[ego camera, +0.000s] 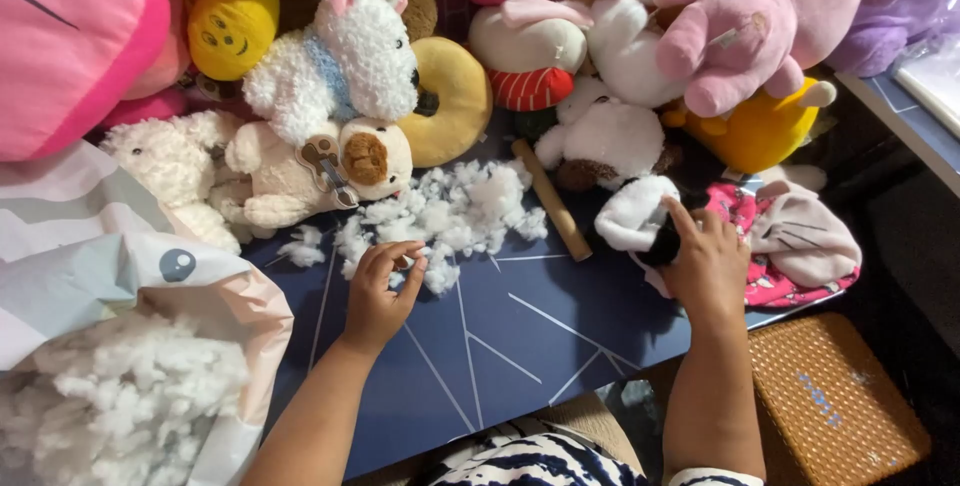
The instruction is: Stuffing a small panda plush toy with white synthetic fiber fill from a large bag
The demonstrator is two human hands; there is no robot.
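My left hand [380, 291] pinches a tuft from the pile of white stuffing [450, 214] lying on the dark blue mat [520, 336]. My right hand [705, 261] grips a limp black-and-white plush toy [640, 218] at the mat's right side. A wooden stick [552, 201] lies between the stuffing pile and that toy. A cream teddy with a brown snout [320, 171] lies just behind my left hand.
Many plush toys crowd the back: a white fluffy dog [340, 56], a yellow round one [232, 24], a pink one [740, 26], a yellow ring cushion [455, 96]. An open bag of stuffing [120, 396] sits left. A woven orange stool [835, 396] stands right.
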